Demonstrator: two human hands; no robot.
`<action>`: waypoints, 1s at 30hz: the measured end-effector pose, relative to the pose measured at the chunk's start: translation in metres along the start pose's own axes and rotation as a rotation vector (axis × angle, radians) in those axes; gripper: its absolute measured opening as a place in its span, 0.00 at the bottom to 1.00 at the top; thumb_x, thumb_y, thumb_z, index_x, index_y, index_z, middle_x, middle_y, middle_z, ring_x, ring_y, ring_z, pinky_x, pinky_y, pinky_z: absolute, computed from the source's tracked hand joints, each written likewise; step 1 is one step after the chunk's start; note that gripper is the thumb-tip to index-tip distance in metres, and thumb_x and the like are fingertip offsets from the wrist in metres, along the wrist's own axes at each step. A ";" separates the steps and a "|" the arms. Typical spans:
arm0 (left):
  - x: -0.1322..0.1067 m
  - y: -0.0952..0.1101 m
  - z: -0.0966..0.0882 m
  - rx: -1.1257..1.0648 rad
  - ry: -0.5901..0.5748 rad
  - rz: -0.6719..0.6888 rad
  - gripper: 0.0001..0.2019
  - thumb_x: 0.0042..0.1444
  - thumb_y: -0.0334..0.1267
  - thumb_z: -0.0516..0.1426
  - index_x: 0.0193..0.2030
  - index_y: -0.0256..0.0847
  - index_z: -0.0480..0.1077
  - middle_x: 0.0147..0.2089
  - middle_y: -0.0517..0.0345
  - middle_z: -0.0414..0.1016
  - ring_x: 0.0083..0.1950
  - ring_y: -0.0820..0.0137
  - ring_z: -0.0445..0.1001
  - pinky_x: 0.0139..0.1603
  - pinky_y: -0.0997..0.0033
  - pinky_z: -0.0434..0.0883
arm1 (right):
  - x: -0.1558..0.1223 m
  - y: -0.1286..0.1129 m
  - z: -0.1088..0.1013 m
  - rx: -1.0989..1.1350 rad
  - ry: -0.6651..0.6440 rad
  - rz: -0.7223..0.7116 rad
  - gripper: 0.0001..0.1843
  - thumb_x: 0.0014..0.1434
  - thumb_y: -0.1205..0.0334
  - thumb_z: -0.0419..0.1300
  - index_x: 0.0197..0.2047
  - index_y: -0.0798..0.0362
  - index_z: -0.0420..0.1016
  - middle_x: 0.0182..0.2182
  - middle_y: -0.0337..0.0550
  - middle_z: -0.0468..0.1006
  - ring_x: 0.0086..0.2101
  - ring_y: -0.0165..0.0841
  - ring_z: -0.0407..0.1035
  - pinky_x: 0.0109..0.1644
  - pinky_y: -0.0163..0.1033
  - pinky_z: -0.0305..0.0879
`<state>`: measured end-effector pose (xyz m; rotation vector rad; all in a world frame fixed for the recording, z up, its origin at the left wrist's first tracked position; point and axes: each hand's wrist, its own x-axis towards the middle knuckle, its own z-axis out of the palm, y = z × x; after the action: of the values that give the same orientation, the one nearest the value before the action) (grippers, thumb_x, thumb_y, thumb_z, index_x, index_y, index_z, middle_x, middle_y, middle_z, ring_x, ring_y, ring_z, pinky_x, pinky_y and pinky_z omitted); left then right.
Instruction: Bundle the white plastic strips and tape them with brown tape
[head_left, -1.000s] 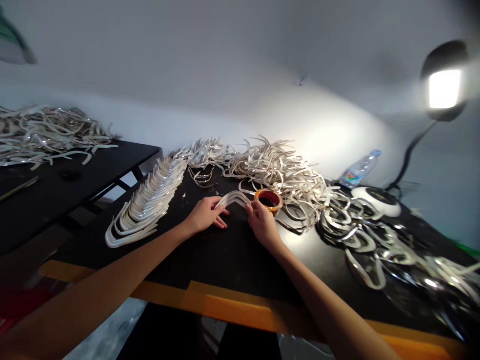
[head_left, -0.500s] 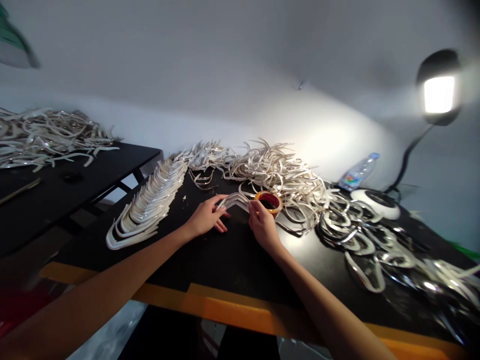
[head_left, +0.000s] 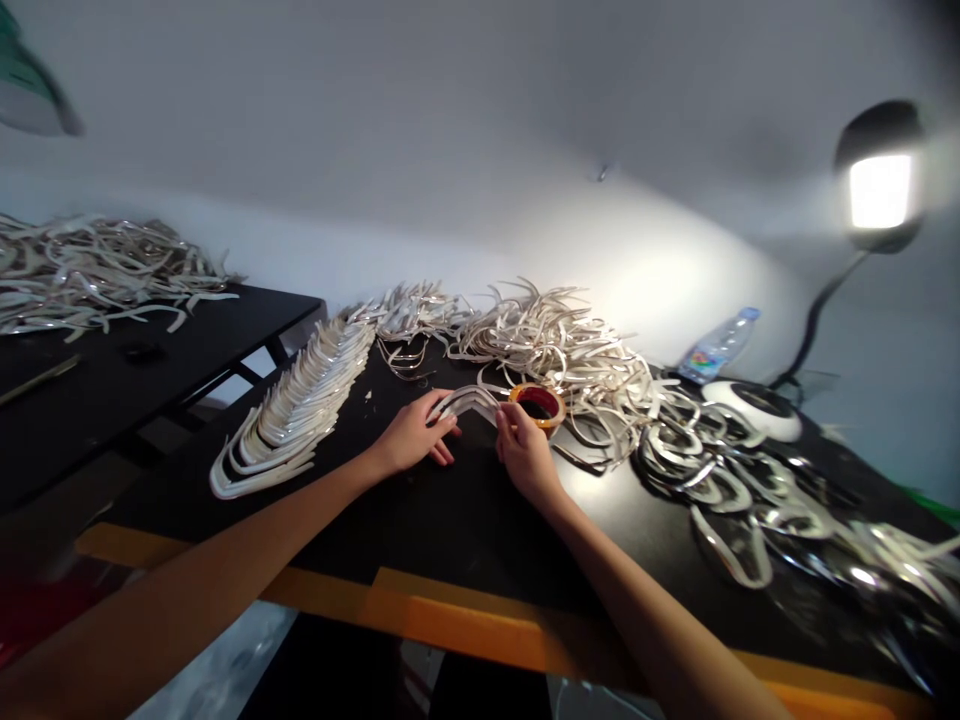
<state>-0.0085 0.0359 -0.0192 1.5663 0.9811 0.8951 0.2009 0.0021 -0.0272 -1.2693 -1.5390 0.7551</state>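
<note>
Compared with the view a second earlier, the whole scene sits slightly lower in frame: the round, black-shelled lamp (head_left: 880,192) has dropped and drifted a little left. The pale, V-bent metallic strip (head_left: 466,397) also lies slightly lower, its apex less sharply raised. The left hand (head_left: 411,435) has shifted a little right, its fingertips (head_left: 448,428) reaching further along the desk, and the right hand (head_left: 526,455) has moved in closer around the strip.

No words or numbers can be read anywhere. The only label, a colourful printed band (head_left: 701,366) on a clear plastic bottle (head_left: 729,336) at about two o'clock, is too small and blurred to read.
</note>
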 end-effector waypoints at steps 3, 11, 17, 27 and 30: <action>0.000 0.000 -0.001 0.004 0.005 0.021 0.22 0.67 0.40 0.59 0.65 0.42 0.63 0.39 0.53 0.81 0.25 0.65 0.83 0.24 0.68 0.81 | -0.001 -0.005 0.000 -0.003 -0.014 0.001 0.20 0.71 0.43 0.51 0.49 0.51 0.71 0.17 0.31 0.64 0.18 0.30 0.59 0.23 0.33 0.54; -0.001 0.007 -0.001 -0.004 0.039 0.035 0.21 0.67 0.40 0.59 0.64 0.40 0.64 0.39 0.55 0.79 0.25 0.68 0.82 0.26 0.67 0.82 | -0.002 -0.004 0.001 0.024 -0.036 0.013 0.23 0.70 0.43 0.53 0.52 0.54 0.72 0.18 0.31 0.64 0.19 0.30 0.60 0.23 0.34 0.54; -0.001 0.008 -0.001 -0.006 0.046 0.071 0.19 0.66 0.44 0.60 0.59 0.37 0.67 0.40 0.53 0.79 0.26 0.68 0.82 0.26 0.69 0.81 | -0.002 -0.004 0.000 0.028 -0.042 -0.028 0.21 0.71 0.45 0.52 0.55 0.53 0.72 0.22 0.32 0.68 0.21 0.29 0.62 0.26 0.34 0.59; -0.009 0.017 -0.001 0.331 0.140 0.326 0.08 0.69 0.40 0.55 0.44 0.41 0.73 0.35 0.60 0.76 0.33 0.70 0.77 0.37 0.73 0.73 | -0.005 -0.011 0.004 0.127 -0.111 -0.130 0.20 0.72 0.48 0.55 0.60 0.48 0.74 0.36 0.41 0.77 0.32 0.31 0.72 0.39 0.36 0.72; -0.011 0.022 -0.004 0.410 0.120 0.444 0.07 0.68 0.35 0.54 0.45 0.41 0.73 0.41 0.59 0.78 0.42 0.68 0.76 0.46 0.71 0.70 | -0.006 -0.013 0.005 0.111 -0.130 -0.203 0.20 0.72 0.50 0.56 0.61 0.47 0.75 0.41 0.44 0.79 0.40 0.34 0.74 0.49 0.41 0.73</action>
<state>-0.0131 0.0242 0.0026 2.1540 0.9573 1.1529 0.1919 -0.0064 -0.0188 -0.9823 -1.6774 0.7917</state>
